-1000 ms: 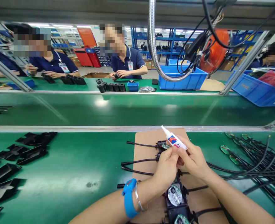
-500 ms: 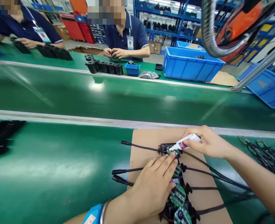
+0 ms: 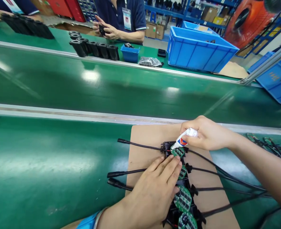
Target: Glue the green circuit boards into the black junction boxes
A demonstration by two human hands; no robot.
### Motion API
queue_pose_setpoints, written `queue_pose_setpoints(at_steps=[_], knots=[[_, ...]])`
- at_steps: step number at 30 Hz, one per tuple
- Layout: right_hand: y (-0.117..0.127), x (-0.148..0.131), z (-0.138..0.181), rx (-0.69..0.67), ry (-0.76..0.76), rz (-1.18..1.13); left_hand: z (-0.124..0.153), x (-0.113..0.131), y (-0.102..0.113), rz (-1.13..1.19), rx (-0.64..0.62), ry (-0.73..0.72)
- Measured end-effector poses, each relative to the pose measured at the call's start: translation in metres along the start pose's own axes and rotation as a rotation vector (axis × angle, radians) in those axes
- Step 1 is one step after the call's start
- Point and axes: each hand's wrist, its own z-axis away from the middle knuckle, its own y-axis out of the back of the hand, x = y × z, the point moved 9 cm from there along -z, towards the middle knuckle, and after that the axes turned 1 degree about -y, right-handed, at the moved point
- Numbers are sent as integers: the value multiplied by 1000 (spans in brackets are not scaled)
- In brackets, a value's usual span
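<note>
A white glue tube [image 3: 183, 138] with a red and blue print is gripped in my right hand [image 3: 203, 132]. Its nozzle points down onto the farthest round green circuit board [image 3: 177, 151]. Flat over the row lies my left hand [image 3: 154, 189], fingers stretched out, their tips at the near edge of that board. Several such boards sit in black housings [image 3: 187, 181] lined up toward me, the nearest board [image 3: 187, 220] at the lower edge. My left palm and fingers partly hide the second board [image 3: 182, 171]. Black cables [image 3: 211, 163] leave the housings on both sides.
Brown cardboard [image 3: 147, 133] lies under the housings. More boards with cables [image 3: 276, 146] are heaped at the right. Across the green conveyor [image 3: 121, 92], a co-worker's hands [image 3: 108, 30] hold a black part near black housings [image 3: 95, 47], a small blue bin [image 3: 130, 53] and a large blue crate [image 3: 199, 49].
The view has tilted down and shifted slightly. The glue tube stands a little steeper, its nozzle at the far left part of the board. My left hand stays on the row.
</note>
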Motion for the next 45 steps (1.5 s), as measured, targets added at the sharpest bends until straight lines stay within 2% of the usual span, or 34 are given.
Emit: queue_pose_setpoints(at_steps=[8, 23, 33, 45], knots=[[-1, -4, -1, -32, 31, 38, 0, -1, 3, 15, 11, 3], [-2, -11, 16, -74, 76, 57, 0, -2, 0, 0, 20, 12], [4, 0, 22, -60, 44, 92, -1, -1, 2, -11, 40, 2], [5, 5, 10, -3, 27, 71, -1, -2, 0, -14, 27, 5]])
